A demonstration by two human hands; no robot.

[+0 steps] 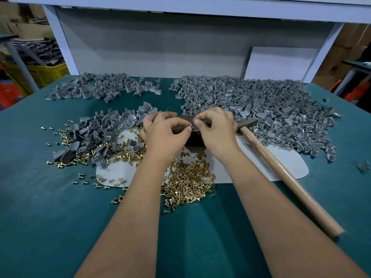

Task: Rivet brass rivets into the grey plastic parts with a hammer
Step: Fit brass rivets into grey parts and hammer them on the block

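My left hand (163, 130) and my right hand (215, 127) meet over a dark block (193, 139) at the table's middle. Both pinch one small grey plastic part (192, 126) between their fingertips; whether a rivet is in it I cannot tell. A heap of brass rivets (188, 183) lies just below my hands, with more scattered to the left. The hammer (281, 167) lies on the table to the right, its wooden handle pointing towards me and its head beside my right hand. Neither hand touches it.
A big pile of grey parts (261, 109) fills the right back of the green table (40, 197). Smaller piles lie at the back left (104, 89) and left of my hands (100, 133). A white sheet (281, 163) lies under the work spot.
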